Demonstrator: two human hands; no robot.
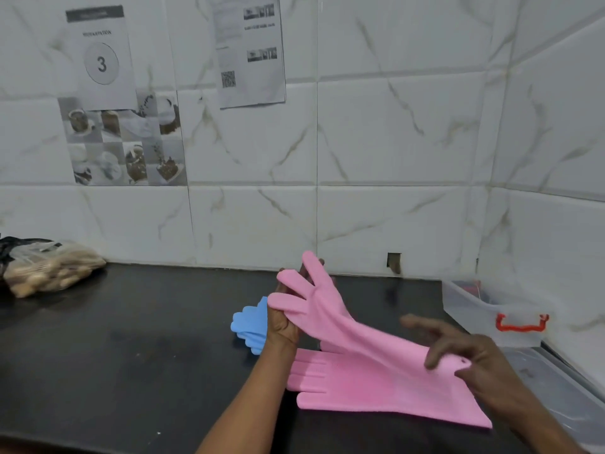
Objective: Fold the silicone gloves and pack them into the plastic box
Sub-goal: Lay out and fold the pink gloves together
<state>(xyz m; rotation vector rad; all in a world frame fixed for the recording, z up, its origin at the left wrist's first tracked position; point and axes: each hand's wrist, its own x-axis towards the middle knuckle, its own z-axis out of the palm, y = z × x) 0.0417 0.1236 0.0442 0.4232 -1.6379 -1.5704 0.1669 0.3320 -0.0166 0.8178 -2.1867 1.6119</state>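
Your left hand (283, 322): raised above the table (131, 339), grip closed around the finger end of the upper pink silicone glove (330, 319), whose fingers fan upward and leftward past your hand.

Your right hand (471, 358): grip pinched on the cuff end of that same glove, thumb and forefinger holding it, the other fingers (422, 322) spread loose and blurred. The glove stretches in a slanted line between your two hands, clear of the table.

Second pink silicone glove (376, 388): lying flat on the dark table beneath the held one, fingers pointing left, cuff toward the lower right, partly covered by your right hand.

Blue silicone glove (248, 326): on the table just left of your left hand, partly hidden behind it; fingers point left.

Plastic box (474, 309): translucent, with an orange-red latch (520, 324), standing at the right end of the table against the tiled wall (393, 142); well apart from the gloves. Its contents cannot be told.

Translucent lid (550, 388): flat on the table in front of the box, by your right forearm.

Clear plastic bag (49, 267) of pale brown items: far left of the table, against the wall.

Printed sheets (101, 57): fixed to the wall tiles, one bearing a circled 3.
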